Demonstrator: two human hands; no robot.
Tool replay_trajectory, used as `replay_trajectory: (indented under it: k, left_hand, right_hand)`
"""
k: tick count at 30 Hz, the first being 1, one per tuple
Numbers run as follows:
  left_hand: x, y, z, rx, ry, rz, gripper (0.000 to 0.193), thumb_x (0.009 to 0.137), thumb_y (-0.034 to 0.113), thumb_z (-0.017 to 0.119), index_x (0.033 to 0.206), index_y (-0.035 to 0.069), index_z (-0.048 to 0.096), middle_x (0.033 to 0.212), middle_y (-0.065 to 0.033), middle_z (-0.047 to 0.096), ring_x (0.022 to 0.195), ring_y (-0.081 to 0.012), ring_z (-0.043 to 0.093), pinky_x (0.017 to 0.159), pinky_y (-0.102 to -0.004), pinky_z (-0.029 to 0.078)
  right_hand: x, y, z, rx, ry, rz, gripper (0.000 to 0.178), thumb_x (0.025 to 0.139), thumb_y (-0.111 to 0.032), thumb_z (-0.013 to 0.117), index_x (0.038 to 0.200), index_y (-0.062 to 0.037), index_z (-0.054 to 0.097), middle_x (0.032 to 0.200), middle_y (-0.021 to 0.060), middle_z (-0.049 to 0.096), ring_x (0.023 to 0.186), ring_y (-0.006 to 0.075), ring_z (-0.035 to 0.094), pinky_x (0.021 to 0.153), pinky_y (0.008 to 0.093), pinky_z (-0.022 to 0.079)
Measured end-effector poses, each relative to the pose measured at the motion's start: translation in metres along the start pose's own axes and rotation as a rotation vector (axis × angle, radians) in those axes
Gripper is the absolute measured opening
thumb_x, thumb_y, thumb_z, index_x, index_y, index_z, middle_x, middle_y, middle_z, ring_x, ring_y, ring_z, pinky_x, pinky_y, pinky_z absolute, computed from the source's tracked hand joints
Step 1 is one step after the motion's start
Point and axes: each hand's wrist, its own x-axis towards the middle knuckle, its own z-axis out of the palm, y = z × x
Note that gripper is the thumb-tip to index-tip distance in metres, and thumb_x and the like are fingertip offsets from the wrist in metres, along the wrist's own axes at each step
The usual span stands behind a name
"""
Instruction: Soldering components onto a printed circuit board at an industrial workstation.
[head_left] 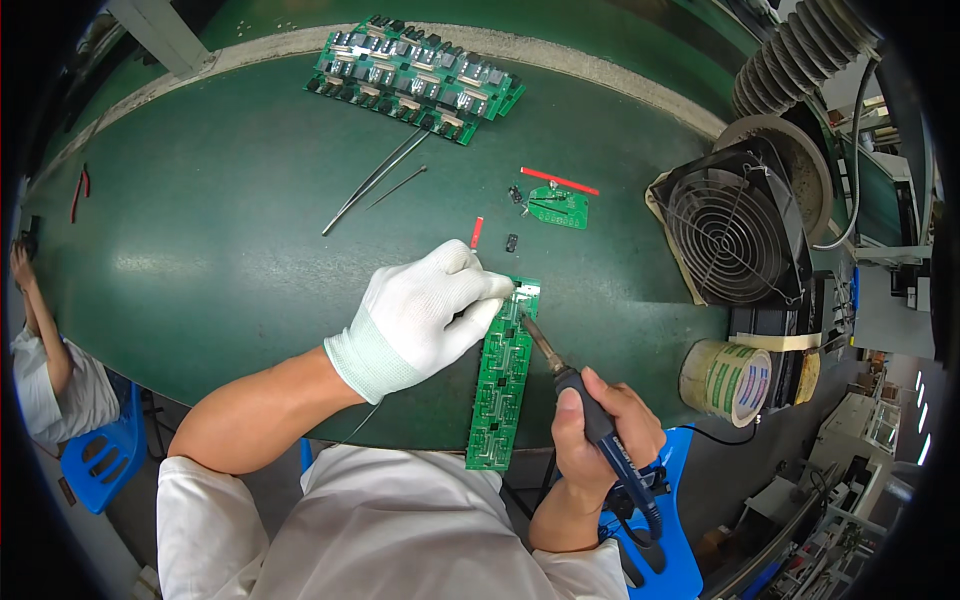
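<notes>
The gloved left hand (425, 310) is curled, its thumb and forefinger drawn in at the far end of the board (501, 385); whether they pinch anything there I cannot tell. The bare right hand (608, 430) is wrapped around the iron (571, 381), thumb along the handle, its tip at the board beside the left fingertips, contact too fine to confirm. The one long board lies lengthwise between the hands, its near end reaching the table (200, 300) edge. This looks like soldering at the far end; the next move seems to call for a steady tip and a board that does not shift. Just beyond lie one lone black part (512, 242) and one short red strip (477, 233); farther out, one longer red strip (560, 180), one rounded board (570, 210) and a few black bits (515, 195) too small to count. Beyond these are one long metal tool (375, 182), one shorter rod (397, 187) and a pile of boards (410, 80), overlapping past counting. To the right stand one fan (722, 235) and one large tape roll (705, 378); far left, one red-handled tool (80, 195) and one co-worker (60, 380).
</notes>
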Motion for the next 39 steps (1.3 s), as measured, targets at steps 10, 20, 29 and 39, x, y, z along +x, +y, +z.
replay_trajectory:
  k: [10, 20, 29, 39]
  left_hand:
    - [0.000, 0.000, 0.000, -0.009, -0.005, -0.015, 0.016, 0.078, 0.006, 0.071, 0.094, 0.010, 0.072, 0.080, 0.0000, 0.055, 0.056, -0.0166, 0.052, 0.051, -0.0300, 0.044]
    - [-0.001, 0.002, 0.000, -0.081, 0.018, -0.072, 0.014, 0.076, 0.005, 0.071, 0.089, 0.009, 0.070, 0.079, -0.0010, 0.056, 0.055, -0.0175, 0.051, 0.052, -0.0306, 0.043]
    - [-0.002, 0.003, -0.002, -0.084, -0.008, -0.058, 0.013, 0.076, 0.005, 0.072, 0.087, 0.009, 0.069, 0.076, -0.0013, 0.057, 0.054, -0.0183, 0.050, 0.051, -0.0309, 0.042]
    - [-0.003, 0.003, -0.001, -0.080, -0.012, 0.006, 0.012, 0.075, 0.005, 0.072, 0.086, 0.010, 0.068, 0.075, -0.0015, 0.057, 0.052, -0.0197, 0.050, 0.050, -0.0312, 0.042]
  right_hand:
    - [-0.001, 0.005, -0.007, 0.056, 0.048, 0.079, 0.023, 0.076, -0.015, 0.076, 0.090, 0.0020, 0.071, 0.056, 0.0076, 0.064, 0.045, 0.0139, 0.053, 0.048, 0.0224, 0.042]
    - [-0.008, 0.008, -0.016, 0.098, 0.090, 0.151, 0.024, 0.077, -0.016, 0.075, 0.092, 0.0030, 0.071, 0.055, 0.0074, 0.064, 0.046, 0.0140, 0.056, 0.048, 0.0208, 0.041]
    - [-0.016, 0.010, -0.014, 0.141, 0.091, 0.155, 0.025, 0.077, -0.015, 0.076, 0.093, 0.0034, 0.071, 0.057, 0.0081, 0.064, 0.047, 0.0143, 0.057, 0.049, 0.0209, 0.042]
    - [-0.022, 0.010, -0.014, 0.150, 0.088, 0.156, 0.024, 0.078, -0.014, 0.075, 0.093, 0.0034, 0.071, 0.058, 0.0088, 0.064, 0.048, 0.0143, 0.057, 0.051, 0.0216, 0.043]
